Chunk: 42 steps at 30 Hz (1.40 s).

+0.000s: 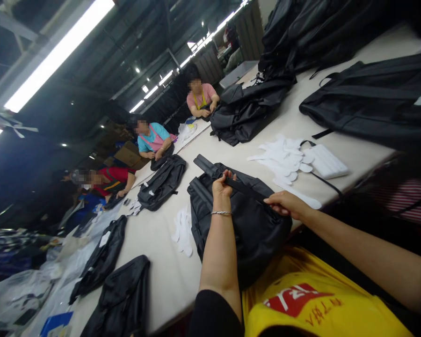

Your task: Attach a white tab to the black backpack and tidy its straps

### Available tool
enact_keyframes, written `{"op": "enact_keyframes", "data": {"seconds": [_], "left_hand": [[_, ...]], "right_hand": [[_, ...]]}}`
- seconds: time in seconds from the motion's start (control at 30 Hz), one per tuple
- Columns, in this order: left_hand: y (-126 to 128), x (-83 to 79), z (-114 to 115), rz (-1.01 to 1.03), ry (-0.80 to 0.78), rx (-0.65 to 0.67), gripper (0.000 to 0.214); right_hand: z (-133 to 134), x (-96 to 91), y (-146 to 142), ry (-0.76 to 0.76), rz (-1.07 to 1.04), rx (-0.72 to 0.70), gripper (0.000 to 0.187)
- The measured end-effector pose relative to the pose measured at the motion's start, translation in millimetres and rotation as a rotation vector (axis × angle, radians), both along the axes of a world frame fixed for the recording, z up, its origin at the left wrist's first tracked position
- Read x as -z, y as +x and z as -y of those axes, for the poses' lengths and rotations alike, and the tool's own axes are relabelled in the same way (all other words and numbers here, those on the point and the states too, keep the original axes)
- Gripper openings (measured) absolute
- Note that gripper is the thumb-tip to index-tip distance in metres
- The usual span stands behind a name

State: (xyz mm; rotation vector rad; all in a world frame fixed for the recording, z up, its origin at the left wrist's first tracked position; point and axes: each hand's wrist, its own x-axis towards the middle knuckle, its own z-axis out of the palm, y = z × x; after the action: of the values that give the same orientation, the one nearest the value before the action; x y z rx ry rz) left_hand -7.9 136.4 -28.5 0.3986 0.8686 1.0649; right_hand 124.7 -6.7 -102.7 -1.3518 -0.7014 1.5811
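A black backpack (245, 224) lies on the pale table (164, 271) right in front of me. My left hand (222, 185), a thin bracelet on its wrist, is closed around one of the backpack's black straps (245, 188). My right hand (284, 203) pinches the same strap a little farther along, near the bag's right side. The strap runs taut between the two hands.
Several other black backpacks (163, 182) lie along the table, with a big pile (252, 107) at the far end and one (375, 103) at right. White cut pieces (284, 159) and a white pad (324, 161) lie near my bag. Other people sit along the left side.
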Motion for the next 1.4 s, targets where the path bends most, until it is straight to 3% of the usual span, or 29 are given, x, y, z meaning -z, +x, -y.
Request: {"op": "enact_keyframes", "data": {"seconds": [0.23, 0.37, 0.43, 0.5, 0.6, 0.7, 0.8, 0.9, 1.0, 1.1, 1.2, 1.27, 1.33, 1.4], "left_hand": [[8, -11.3, 6, -0.036, 0.235, 0.164, 0.012], [10, -7.7, 14, -0.103, 0.331, 0.158, 0.010], [4, -8.9, 21, -0.263, 0.395, 0.219, 0.008], [-11, -15.3, 30, -0.503, 0.484, 0.397, 0.014], [-56, -28.0, 48, -0.879, 0.654, 0.643, 0.026], [-113, -26.0, 73, -1.208, 0.710, 0.514, 0.022], [-157, 0.4, 104, -1.383, 0.567, 0.393, 0.018], [-173, 34.2, 139, -1.355, 0.463, 0.444, 0.015], [-171, 50.1, 165, -1.253, 0.539, 0.383, 0.016], [-164, 42.5, 175, -1.111, 0.585, 0.321, 0.023], [-159, 24.4, 171, -0.952, 0.590, 0.283, 0.027], [-157, 13.9, 165, -0.808, 0.592, 0.258, 0.028], [-158, 9.2, 157, -0.692, 0.571, 0.146, 0.027], [-163, 13.2, 151, -0.698, 0.526, -0.027, 0.024]], "right_hand": [[-9, -5.3, -4, -0.110, 0.172, -0.145, 0.030], [-6, -6.5, 4, -0.095, 0.337, -0.228, 0.035], [0, -8.5, 11, -0.038, 0.550, -0.274, 0.037], [12, -14.1, 17, 0.026, 0.736, -0.326, 0.038], [36, -28.3, 16, 0.113, 0.676, -0.499, 0.038], [55, -39.9, -2, 0.189, 0.441, -0.673, 0.035], [54, -36.7, -38, 0.245, 0.426, -0.604, 0.028], [35, -17.5, -81, 0.267, 0.550, -0.464, 0.026], [14, 4.8, -118, 0.263, 0.679, -0.390, 0.035], [3, 10.3, -140, 0.149, 0.627, -0.344, 0.032], [-1, -8.2, -149, 0.005, 0.302, -0.355, 0.020], [-6, -25.1, -148, 0.015, 0.127, -0.396, 0.020], [-13, -35.1, -144, 0.091, 0.184, -0.328, 0.024], [-22, -33.0, -140, 0.152, 0.417, -0.156, 0.028]]}}
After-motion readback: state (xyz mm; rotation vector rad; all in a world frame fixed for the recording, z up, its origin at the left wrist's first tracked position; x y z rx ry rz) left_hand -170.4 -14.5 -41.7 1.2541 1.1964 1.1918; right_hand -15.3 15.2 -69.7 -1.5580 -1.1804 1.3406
